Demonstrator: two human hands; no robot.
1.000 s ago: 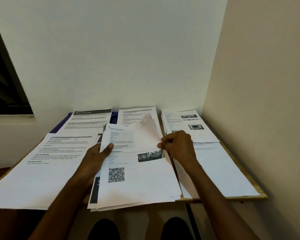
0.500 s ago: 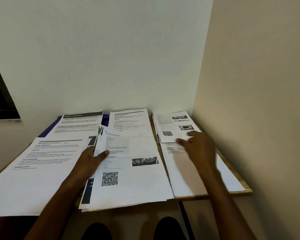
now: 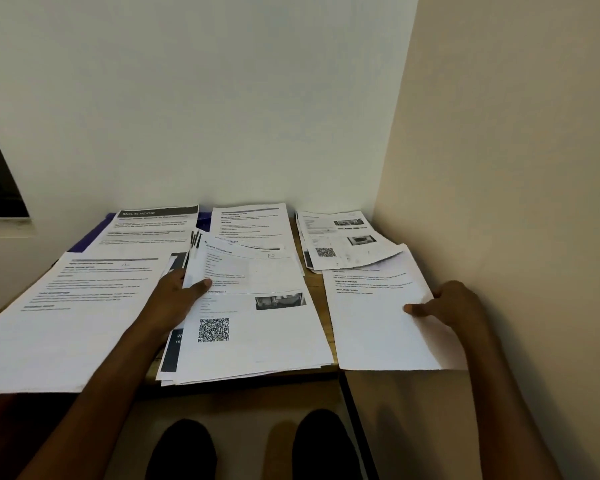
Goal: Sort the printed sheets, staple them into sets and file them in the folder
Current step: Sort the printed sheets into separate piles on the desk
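the left hand (image 3: 175, 299) grips the left edge of the middle pile of sheets (image 3: 257, 327), thumb curled over the top page and fingers tucked under the edge. the top page of that pile carries a qr code (image 3: 213, 329) near its lower left and a small photo (image 3: 279, 301) to the right. the pile lies on the wooden surface (image 3: 314, 282), its near edge hanging a little past the front rim, and a dark-printed page (image 3: 172, 351) sticks out from under it on the left.

the right hand (image 3: 451, 306) pinches the right edge of a single text sheet (image 3: 378, 323), thumb on top and fingers behind. this sheet sits at the right side of the surface, beside the beige side wall (image 3: 516, 202), and its near end reaches past the front rim.

behind that sheet lies a pile with two photos and a qr code (image 3: 340, 237), its near corner overlapping the held sheet's top edge. at the back centre is a text page (image 3: 250, 221), partly covered by the middle pile. at the back left is a page with a dark header band (image 3: 149, 226), resting on something purple (image 3: 84, 242); whether it is the folder i cannot tell. a large text page (image 3: 66, 306) fills the left front, just beside the left hand.

two dark feet (image 3: 250, 445) show on the floor below the surface.
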